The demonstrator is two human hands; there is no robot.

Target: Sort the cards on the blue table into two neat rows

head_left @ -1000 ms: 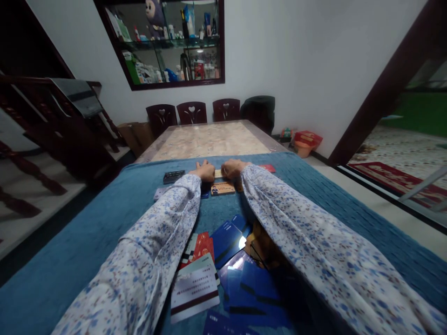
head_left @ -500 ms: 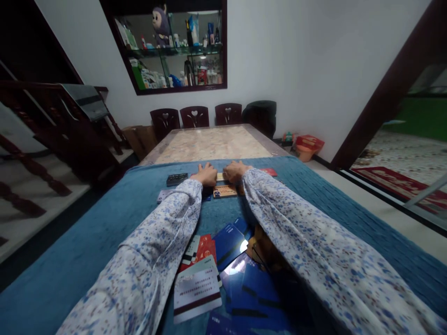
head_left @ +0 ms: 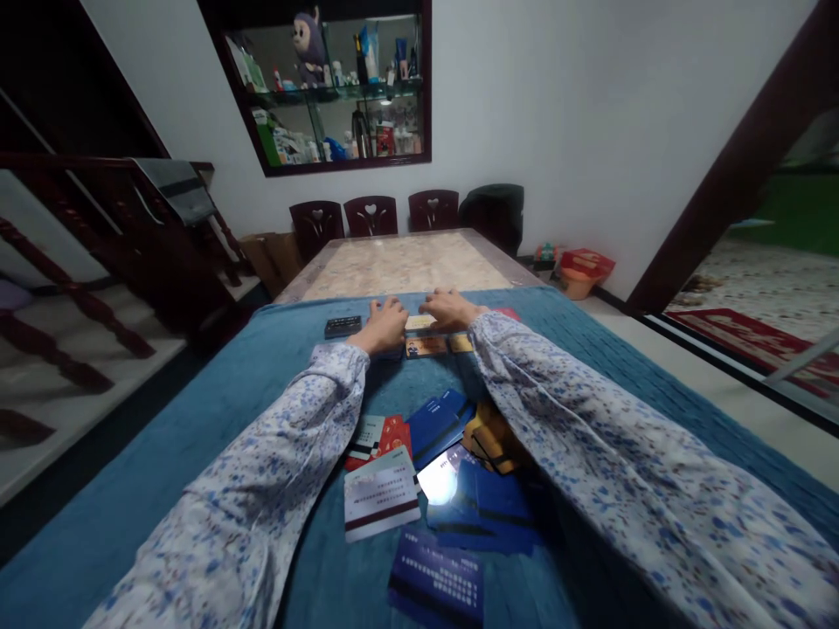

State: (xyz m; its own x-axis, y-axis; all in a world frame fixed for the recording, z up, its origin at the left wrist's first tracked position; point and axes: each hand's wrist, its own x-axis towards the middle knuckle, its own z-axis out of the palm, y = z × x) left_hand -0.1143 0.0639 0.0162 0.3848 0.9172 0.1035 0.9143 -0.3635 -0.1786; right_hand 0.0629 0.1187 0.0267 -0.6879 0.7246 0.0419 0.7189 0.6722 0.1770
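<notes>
Both my arms, in floral sleeves, reach to the far edge of a blue cloth. My left hand and my right hand lie side by side with fingers stretched flat. A pale yellow card sits between them, touched by both. Just nearer lie an orange card and a yellow card. A dark card lies left of my left hand. A red card shows partly behind my right wrist.
A loose pile lies between my forearms: blue cards, a white striped card, a red card, gold cards. Beyond the cloth is a marble table top with dark chairs. A stair railing stands left.
The fingers of both hands have gone from curled to stretched out over the pale card. The view has shifted, so the pile of cards sits higher in the picture.
</notes>
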